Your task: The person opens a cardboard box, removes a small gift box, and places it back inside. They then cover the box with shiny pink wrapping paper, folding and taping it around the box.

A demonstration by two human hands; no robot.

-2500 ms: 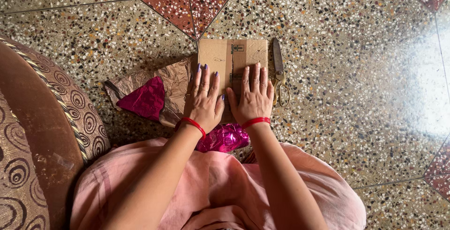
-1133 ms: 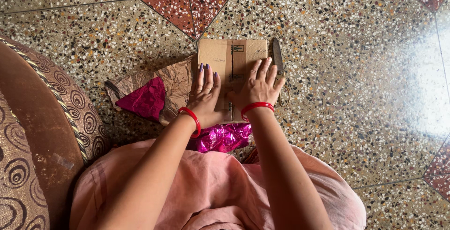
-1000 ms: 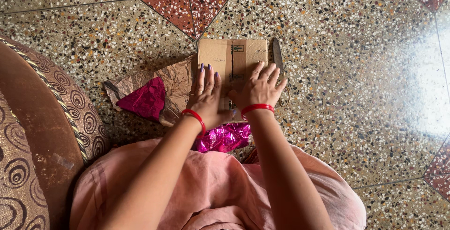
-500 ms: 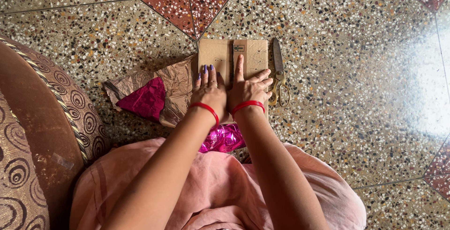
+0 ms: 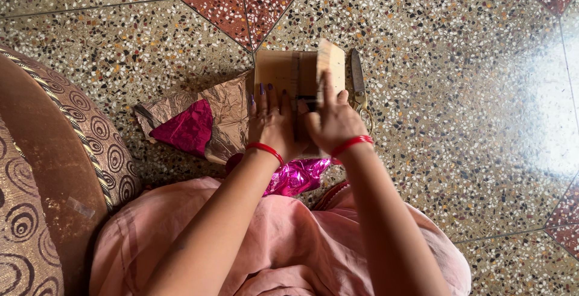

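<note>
A small brown cardboard box (image 5: 280, 70) lies on the speckled floor in front of me. My left hand (image 5: 271, 121) lies flat on its left half, fingers spread. My right hand (image 5: 332, 121) holds the right flap (image 5: 331, 61) of the box, which stands raised on edge. Both wrists carry a red thread band. A crumpled sheet of foil paper (image 5: 199, 118), copper on one side and magenta on the other, lies under and left of the box. More magenta foil (image 5: 295, 175) shows beneath my wrists.
Scissors (image 5: 360, 88) with yellow handles lie on the floor just right of the box, blades pointing away. A brown patterned cushion (image 5: 54, 169) fills the left edge. My pink garment (image 5: 283, 248) covers the bottom. Terrazzo floor (image 5: 458, 91) spreads to the right.
Both hands pressed flat on the closed box top earlier. Now my right hand has turned and lifted the right flap upright, while my left hand stays pressed on the left half.
</note>
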